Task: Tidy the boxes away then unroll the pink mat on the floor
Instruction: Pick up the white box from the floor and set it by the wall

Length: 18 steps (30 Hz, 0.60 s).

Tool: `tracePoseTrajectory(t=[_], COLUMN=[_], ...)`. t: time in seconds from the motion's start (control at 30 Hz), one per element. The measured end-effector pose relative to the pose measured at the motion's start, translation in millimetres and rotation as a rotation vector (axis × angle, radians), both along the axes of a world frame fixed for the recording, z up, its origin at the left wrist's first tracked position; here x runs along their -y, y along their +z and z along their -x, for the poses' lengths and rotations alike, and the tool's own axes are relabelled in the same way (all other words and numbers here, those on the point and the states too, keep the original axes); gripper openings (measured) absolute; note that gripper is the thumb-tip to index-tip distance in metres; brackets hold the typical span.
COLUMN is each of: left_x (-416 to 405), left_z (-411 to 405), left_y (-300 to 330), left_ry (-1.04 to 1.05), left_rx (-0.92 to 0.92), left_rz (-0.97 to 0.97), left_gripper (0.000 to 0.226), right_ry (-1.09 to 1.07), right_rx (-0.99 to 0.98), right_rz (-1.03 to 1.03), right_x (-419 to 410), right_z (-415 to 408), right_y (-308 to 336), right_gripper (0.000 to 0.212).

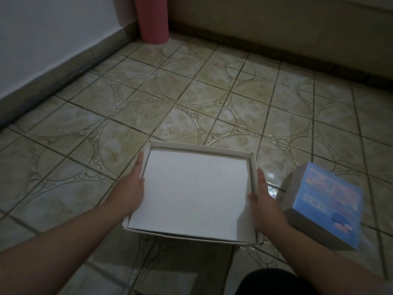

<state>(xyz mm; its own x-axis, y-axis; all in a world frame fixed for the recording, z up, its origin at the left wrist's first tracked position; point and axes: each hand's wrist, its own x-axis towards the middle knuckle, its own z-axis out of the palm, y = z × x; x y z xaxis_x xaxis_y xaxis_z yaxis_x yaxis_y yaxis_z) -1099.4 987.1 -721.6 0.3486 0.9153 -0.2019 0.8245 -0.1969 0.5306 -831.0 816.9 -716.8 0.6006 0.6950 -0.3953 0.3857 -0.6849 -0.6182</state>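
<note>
A shallow white open box (195, 192) is held low over the tiled floor, its empty inside facing up. My left hand (134, 186) presses its left wall and my right hand (265, 201) presses its right wall. Just right of it, a blue printed box (327, 201) with grey sides rests tilted on the floor, a little apart from my right hand. The rolled pink mat (152, 20) stands upright in the far corner against the wall; its top is cut off by the frame.
Patterned beige floor tiles (191, 92) spread between the boxes and the mat. A white wall with a dark skirting (53, 67) runs along the left. A beige wall or furniture base (276, 28) closes the back. My dark-clothed knee (274, 282) shows at the bottom.
</note>
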Motion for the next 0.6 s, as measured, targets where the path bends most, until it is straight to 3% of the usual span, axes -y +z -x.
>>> tracePoseTrajectory(t=[0.13,0.6], left_x=[-7.5,-52.3], left_z=[-0.5,10.3], left_y=[-1.3,-3.4], left_ry=[0.03,0.082], left_rx=[-0.07,-0.057], left_rz=[-0.024,0.024], left_gripper=[0.07,0.077], right_ry=[-0.011,0.073], right_rx=[0.013,0.177], right_rz=[-0.021,-0.048], right_x=[-7.8,-58.0], right_z=[-3.4,-4.3], right_y=[-3.1,-17.4], right_gripper=[0.07,0.069])
